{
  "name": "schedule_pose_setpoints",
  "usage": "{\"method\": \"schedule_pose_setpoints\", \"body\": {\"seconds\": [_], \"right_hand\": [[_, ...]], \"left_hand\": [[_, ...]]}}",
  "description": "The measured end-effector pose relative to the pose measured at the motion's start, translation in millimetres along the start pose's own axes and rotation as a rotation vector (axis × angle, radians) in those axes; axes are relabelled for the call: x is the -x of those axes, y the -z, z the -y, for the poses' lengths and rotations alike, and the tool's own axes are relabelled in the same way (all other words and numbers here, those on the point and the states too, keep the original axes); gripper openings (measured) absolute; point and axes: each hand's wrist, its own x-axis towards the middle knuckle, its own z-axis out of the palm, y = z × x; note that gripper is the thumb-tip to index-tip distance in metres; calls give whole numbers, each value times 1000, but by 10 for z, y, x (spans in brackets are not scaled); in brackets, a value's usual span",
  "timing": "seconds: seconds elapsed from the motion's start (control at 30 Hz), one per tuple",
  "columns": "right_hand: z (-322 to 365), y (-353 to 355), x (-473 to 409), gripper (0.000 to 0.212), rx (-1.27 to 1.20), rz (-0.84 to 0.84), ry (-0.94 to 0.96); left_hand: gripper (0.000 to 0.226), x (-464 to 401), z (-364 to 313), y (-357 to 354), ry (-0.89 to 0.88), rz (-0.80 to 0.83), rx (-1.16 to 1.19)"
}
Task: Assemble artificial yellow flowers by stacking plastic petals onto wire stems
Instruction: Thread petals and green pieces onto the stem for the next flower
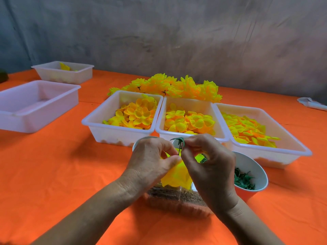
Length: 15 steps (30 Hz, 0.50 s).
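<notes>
Now the left hand (150,160) pinches the yellow flower (177,175) steady so the right hand (207,167), fingers gripping a green calyx (178,140), can thread the stem (180,149).

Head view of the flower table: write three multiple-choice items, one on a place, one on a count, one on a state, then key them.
1. Where is the pile of finished yellow flowers?
A. Behind the three petal trays
B. Inside the paper cup
C. On the floor

2. How many white trays in the middle row hold yellow petals?
A. One
B. Three
C. Five

3. What is the right hand doing?
A. Resting flat
B. Lifting a tray
C. Pinching the green calyx

Answers: 1 A, the pile lies beyond the trays' far rims. 2 B, left tray, middle tray and right tray each hold petals. 3 C, its fingers pinch the calyx above the wire stem.
</notes>
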Motion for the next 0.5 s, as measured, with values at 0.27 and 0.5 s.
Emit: {"method": "schedule_pose_setpoints", "body": {"seconds": [0.27, 0.5], "right_hand": [[21, 20, -66, 22, -369, 95, -396], [15, 28, -34, 25, -372, 99, -361]], "left_hand": [[9, -3, -1, -2, 20, 13, 10], [8, -1, -7, 3, 17, 15, 3]]}}
